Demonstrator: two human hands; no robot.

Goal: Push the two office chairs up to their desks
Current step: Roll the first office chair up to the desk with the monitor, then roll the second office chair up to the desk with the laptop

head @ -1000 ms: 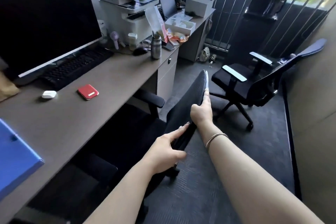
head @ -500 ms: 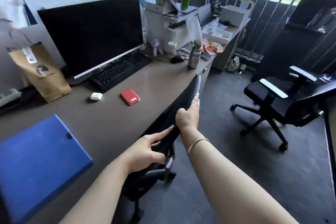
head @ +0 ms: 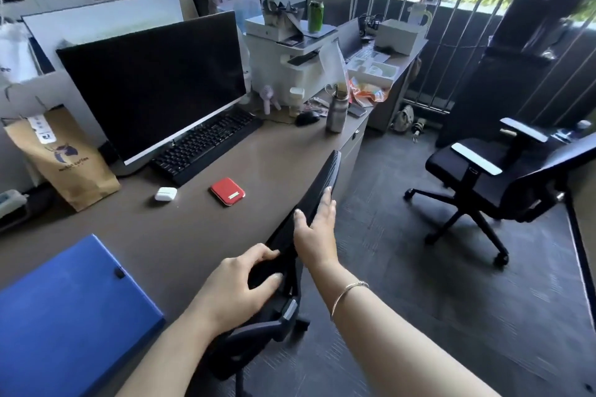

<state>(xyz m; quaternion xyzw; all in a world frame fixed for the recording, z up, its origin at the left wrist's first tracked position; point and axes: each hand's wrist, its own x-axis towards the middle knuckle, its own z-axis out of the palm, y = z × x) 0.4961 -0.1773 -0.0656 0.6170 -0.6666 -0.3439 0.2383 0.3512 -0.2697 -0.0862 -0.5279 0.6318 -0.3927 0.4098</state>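
A head-worn camera looks down at two bare forearms reaching toward a black mesh office chair (head: pixel 325 177) whose backrest stands right against the front edge of a brown desk (head: pixel 161 235), its seat hidden under the desktop. The left hand (head: pixel 240 288) curls its fingers over the near end of the backrest's top edge, gripping it. The right hand (head: pixel 314 229), with a thin bangle on the wrist, lies open and flat along the outer face of the backrest, fingers straight and pointing away, thumb hooked over the top edge. On the desk, a dark monitor (head: pixel 154 84) stands toward the back edge with a black keyboard (head: pixel 206 147) in front of it; a white earbud case (head: pixel 165 194) and a red card holder (head: pixel 227 191) lie closer to the front edge, and a blue folder (head: pixel 64 316) fills the near left corner. A brown paper bag (head: pixel 61 155) stands at the far left. A second black office chair (head: pixel 493 177) with pale armrests stands well apart on the dark floor to the right, away from the further desk (head: pixel 398 71) by the railing
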